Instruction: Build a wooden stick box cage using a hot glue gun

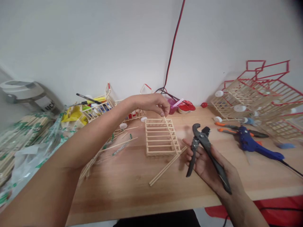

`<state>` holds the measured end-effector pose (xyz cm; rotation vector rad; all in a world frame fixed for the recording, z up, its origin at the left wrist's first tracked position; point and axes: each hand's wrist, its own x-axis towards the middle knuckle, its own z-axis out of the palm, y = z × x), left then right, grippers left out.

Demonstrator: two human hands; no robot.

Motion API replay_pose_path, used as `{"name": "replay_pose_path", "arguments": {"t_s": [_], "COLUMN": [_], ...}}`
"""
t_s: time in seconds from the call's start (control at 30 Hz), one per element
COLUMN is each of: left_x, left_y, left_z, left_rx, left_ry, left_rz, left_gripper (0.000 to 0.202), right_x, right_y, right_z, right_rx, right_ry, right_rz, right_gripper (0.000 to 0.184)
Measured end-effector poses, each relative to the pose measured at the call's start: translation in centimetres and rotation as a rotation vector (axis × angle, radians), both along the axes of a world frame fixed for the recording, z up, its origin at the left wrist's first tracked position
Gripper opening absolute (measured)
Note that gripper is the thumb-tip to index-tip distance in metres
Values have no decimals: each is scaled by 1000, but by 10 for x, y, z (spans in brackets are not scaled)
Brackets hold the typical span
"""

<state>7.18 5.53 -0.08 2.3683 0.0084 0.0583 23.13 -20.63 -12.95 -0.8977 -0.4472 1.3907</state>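
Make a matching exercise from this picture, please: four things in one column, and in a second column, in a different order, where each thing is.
Things:
1. The black cutters
2. The wooden stick frame
3. The blue glue gun
4. The red and black wire

Places:
A. Runs up the white wall
B. Lies beside the orange-handled pliers
C. Held in the right hand
D. Touched at its far corner by the left hand

Right pairs: 1-C, 2-D, 3-B, 4-A
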Motion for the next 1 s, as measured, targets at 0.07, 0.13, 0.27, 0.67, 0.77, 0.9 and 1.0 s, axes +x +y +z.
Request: {"name": "replay_pose_path", "arguments": {"t_s": [0.07,0.13,0.27,0.67,0.77,0.9,1.0], "left_x": [5,10,16,21,22,22,22], "left_y": [3,4,4,5,8,8,5], "left_z": [-2,-4,-7,-9,-13,-13,-11], "left_rx": [-15,-29,-121,-44,-17,13,-7], "left_ry": [-1,5,22,53,56,46,54], "left_rz": [-11,-13,29,-3,-33,-30,-22], "left_gripper": [7,7,10,11,15,19,20], "right_x": [-1,-2,-2,-6,-6,-6,-6], "right_y": [0,1,2,2,1,0,-1], "right_z": [-1,-2,-2,-2,-1,-3,-4], "right_rx": [-6,0,-12,14,11,9,9], "right_ry": [-4,-39,-73,-71,-86,-63,-39], "right_rz": [34,51,65,110,129,113,123], "right_gripper": [50,51,52,49,50,50,50]}}
